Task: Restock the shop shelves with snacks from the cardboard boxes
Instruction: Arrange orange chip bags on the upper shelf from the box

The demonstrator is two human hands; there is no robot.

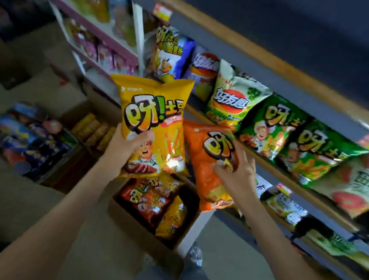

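Observation:
My left hand (127,145) grips a yellow snack bag (155,121) upright, in front of the shelf's left end. My right hand (236,169) holds an orange snack bag (201,166), fingers curled over its front, at the wooden edge of the shelf (276,173). Green snack bags (273,129) stand in a row on that shelf to the right. Below my hands an open cardboard box (135,223) on the floor holds more red and yellow snack bags (153,197).
Two more open boxes stand on the floor to the left, one with dark blue packs (27,140), one with yellow packs (94,128). A white and pink rack (99,28) of goods is at the upper left. Lower shelves (322,235) hold other packets.

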